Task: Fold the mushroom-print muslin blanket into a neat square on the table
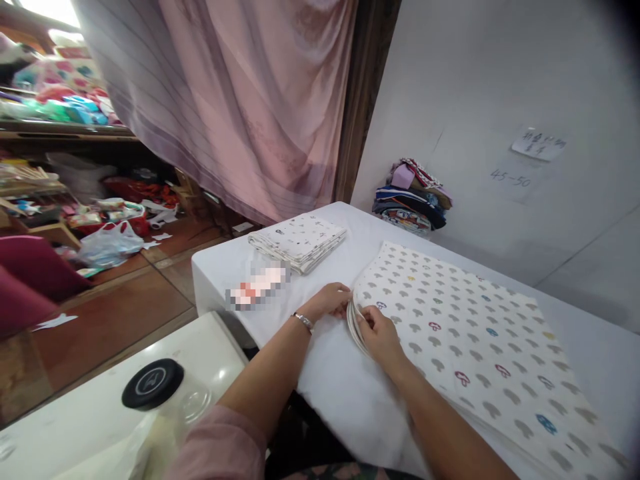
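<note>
The layered white fabric with grey mushroom-like print (465, 340) is lying on the white-covered tabletop (365, 233), mostly to the right of both hands, its long axis running away from them toward the lower right. The right hand (380, 333) is reaching over its left edge and is pinching the curved layers there. The left hand (334, 300) is touching this edge from outside; whether its fingers are gripping, I cannot tell.

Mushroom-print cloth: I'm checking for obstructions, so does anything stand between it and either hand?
Nothing visible does: the left hand and right hand touch the mushroom-print cloth at its curved edge. The folded cloth lies farther off on the white table, not between them.
</note>
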`<control>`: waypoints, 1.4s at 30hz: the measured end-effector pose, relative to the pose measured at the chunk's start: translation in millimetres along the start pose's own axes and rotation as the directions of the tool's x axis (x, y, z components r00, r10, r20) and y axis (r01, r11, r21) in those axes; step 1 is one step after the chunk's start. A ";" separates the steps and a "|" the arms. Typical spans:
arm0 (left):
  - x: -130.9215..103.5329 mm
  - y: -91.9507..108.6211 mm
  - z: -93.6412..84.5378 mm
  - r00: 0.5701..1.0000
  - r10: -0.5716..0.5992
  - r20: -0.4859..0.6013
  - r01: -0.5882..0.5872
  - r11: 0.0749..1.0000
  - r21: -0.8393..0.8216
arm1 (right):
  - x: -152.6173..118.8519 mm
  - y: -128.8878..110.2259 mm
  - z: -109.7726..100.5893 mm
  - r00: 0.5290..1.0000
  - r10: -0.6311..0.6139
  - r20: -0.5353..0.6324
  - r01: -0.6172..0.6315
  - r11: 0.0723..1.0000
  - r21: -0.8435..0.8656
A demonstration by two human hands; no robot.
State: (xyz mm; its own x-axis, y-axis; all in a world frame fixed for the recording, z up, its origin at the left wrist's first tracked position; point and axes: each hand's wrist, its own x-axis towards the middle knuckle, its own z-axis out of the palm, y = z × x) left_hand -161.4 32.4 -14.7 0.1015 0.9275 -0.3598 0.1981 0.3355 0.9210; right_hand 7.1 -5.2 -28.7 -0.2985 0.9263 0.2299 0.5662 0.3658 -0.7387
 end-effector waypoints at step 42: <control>2.8 -2.3 15.4 0.964 0.133 -0.231 -0.097 0.982 0.160 | -3.3 -1.7 4.9 0.991 -0.132 -0.024 0.124 0.968 -0.219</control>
State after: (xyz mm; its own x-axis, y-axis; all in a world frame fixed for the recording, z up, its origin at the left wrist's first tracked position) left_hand -146.6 31.6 -20.2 -0.1013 0.9765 -0.1901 0.3404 0.2135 0.9157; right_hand 3.4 -9.3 -31.3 -0.3524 0.8718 0.3403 0.6796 0.4883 -0.5475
